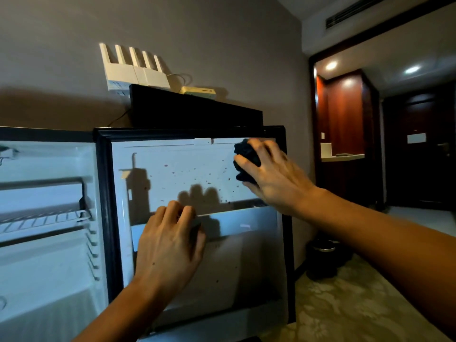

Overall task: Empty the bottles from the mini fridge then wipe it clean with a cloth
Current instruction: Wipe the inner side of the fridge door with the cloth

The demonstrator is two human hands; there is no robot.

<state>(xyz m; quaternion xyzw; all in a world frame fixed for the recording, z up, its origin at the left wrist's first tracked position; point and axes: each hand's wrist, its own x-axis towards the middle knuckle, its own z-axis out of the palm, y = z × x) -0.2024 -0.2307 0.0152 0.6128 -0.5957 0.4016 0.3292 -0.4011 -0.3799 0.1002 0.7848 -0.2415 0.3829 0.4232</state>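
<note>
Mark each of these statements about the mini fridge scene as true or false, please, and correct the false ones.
1. The right hand holds a dark cloth against the inner door panel. True.
2. Bottles fill the door shelf. False: no bottles show in it.
3. The left hand grips the door shelf's edge. True.
4. The door panel is spotless. False: small dark specks dot it.
5. The fridge door is closed. False: it stands open, with the wire rack visible inside.
</note>
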